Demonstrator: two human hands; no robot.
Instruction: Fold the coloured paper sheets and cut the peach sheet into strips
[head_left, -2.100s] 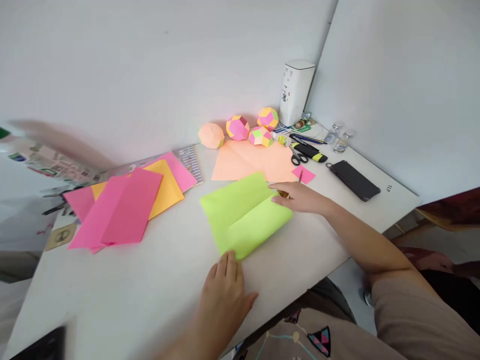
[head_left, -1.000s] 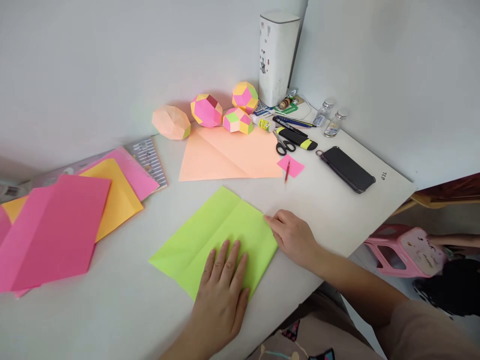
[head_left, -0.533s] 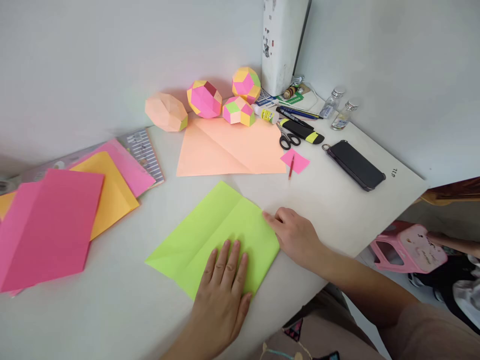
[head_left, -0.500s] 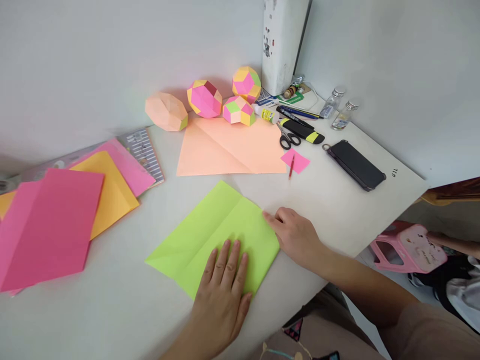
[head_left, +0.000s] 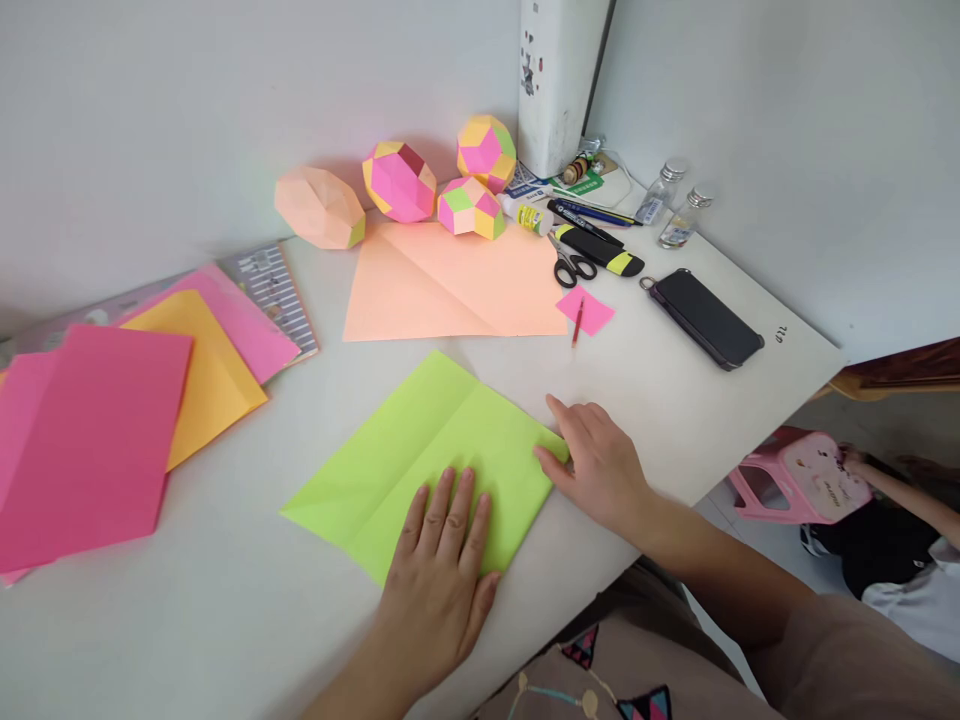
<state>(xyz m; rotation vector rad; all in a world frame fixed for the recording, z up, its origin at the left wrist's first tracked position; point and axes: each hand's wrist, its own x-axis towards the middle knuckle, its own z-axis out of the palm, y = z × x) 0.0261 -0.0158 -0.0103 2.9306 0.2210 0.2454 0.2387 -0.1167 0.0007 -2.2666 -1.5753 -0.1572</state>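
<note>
A folded sheet of lime-green paper (head_left: 405, 440) lies at an angle on the white table, with a crease running across it. My left hand (head_left: 439, 575) rests flat on its near part, fingers stretched out. At the paper's right corner is my right hand (head_left: 600, 465). Its thumb touches the paper there, while the index finger points out past the edge, apart from the thumb. Behind the green sheet lies a peach paper sheet (head_left: 450, 285) with a diagonal crease.
Pink paper (head_left: 97, 440) and yellow paper (head_left: 214, 380) are stacked at left. Faceted paper balls (head_left: 400, 182) line the wall. Scissors (head_left: 574, 265), a cutter (head_left: 600, 250), a glue bottle (head_left: 527, 215), a phone (head_left: 705, 318) and glass jars (head_left: 679, 220) lie to the right. Another person's arm (head_left: 907, 495) reaches a pink stool (head_left: 802, 475).
My right hand's index finger has lifted off the paper edge and spread away from the thumb. My left hand stays flat on the sheet. The view has shifted slightly.
</note>
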